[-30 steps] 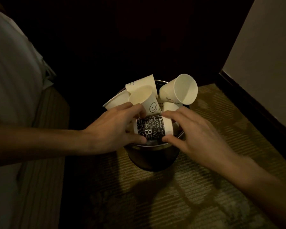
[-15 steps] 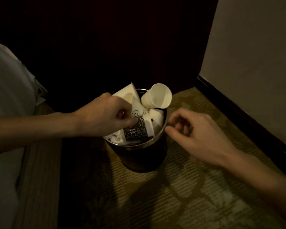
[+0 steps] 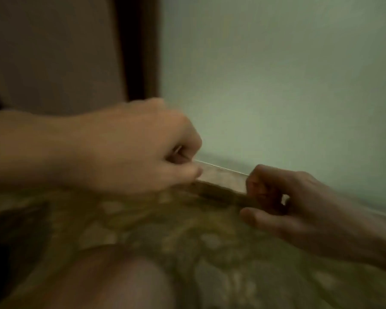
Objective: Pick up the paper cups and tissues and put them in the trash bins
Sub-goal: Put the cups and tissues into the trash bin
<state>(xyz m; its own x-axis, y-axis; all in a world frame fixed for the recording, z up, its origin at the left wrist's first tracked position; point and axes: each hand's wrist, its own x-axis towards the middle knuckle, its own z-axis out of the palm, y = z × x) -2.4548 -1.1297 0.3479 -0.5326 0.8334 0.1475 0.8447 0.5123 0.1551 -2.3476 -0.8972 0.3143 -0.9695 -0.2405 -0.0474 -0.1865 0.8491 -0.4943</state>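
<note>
Left hand: your left hand point(image 3: 129, 150) reaches in from 9 o'clock to the middle of the view, knuckles up, wrist straight.
Left grip: its fingers are folded into the palm and the thumb tip is pressed against the forefinger; nothing shows inside, though the view is blurred.
Right hand: your right hand point(image 3: 299, 208) comes in from 4 o'clock, lower than the left and apart from it, with the back of the hand turned toward 3 o'clock.
Right grip: the fingers are loosely bent, the thumb stretched toward 9 o'clock with a gap between; it holds nothing.
Cups, tissues and bin: out of this view, so you cannot tell where they lie.
Floor: a patterned olive carpet point(image 3: 165, 237) fills the lower half.
Wall: a pale green wall point(image 3: 276, 74) lies toward 1 o'clock, with a pale skirting board point(image 3: 223, 177) between your hands.
Corner: a dark upright strip point(image 3: 140, 47) stands at 12 o'clock.
Knee: your bare knee point(image 3: 129, 284) rises at 6 o'clock.
</note>
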